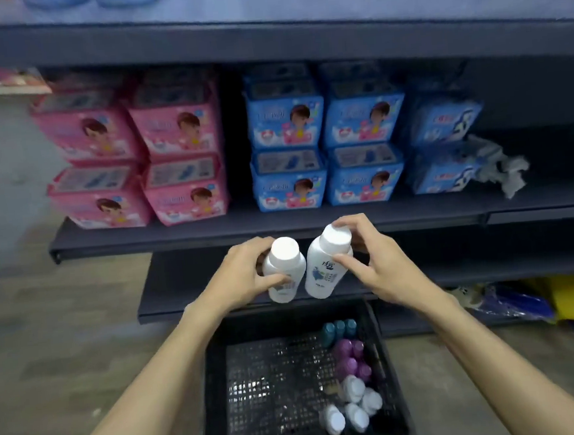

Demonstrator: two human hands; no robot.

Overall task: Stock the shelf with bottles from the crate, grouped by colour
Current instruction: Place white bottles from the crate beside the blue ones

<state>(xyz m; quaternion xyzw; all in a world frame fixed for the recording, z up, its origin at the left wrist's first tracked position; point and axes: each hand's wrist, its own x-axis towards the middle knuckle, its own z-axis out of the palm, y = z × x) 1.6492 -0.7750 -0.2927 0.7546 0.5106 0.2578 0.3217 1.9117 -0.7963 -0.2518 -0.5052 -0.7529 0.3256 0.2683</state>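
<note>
The black plastic crate (220, 387) sat on the floor nearest the camera, between the person's forearms. Along its right wall stood the bottles not yet shelved: teal-capped bottles (339, 330) at the far end, purple-capped bottles (351, 358) in the middle, and white-capped bottles (353, 404) toward the near right corner. The rest of the mesh bottom was bare.

Above the crate's far edge, the left hand (245, 277) gripped a white bottle (284, 272), fingers and thumb wrapped round its body just below the cap. The right hand (382, 264) held a second white bottle (327, 262), tilted slightly to the right, with fingers pinching its cap and the thumb pressed on its shoulder. The two bottles were just beside each other, in front of the dark lower shelf (188, 293), above its front edge.

On the middle shelf (177, 234) stood pink packs (133, 154) toward the left end, stacked two high, and blue packs (324, 145) to their right, also two high. Darker blue packs (445, 146) came next, with a grey crumpled cloth (501, 166) just beside them. A yellow and blue bag (567, 301) lay on the floor at the right.
</note>
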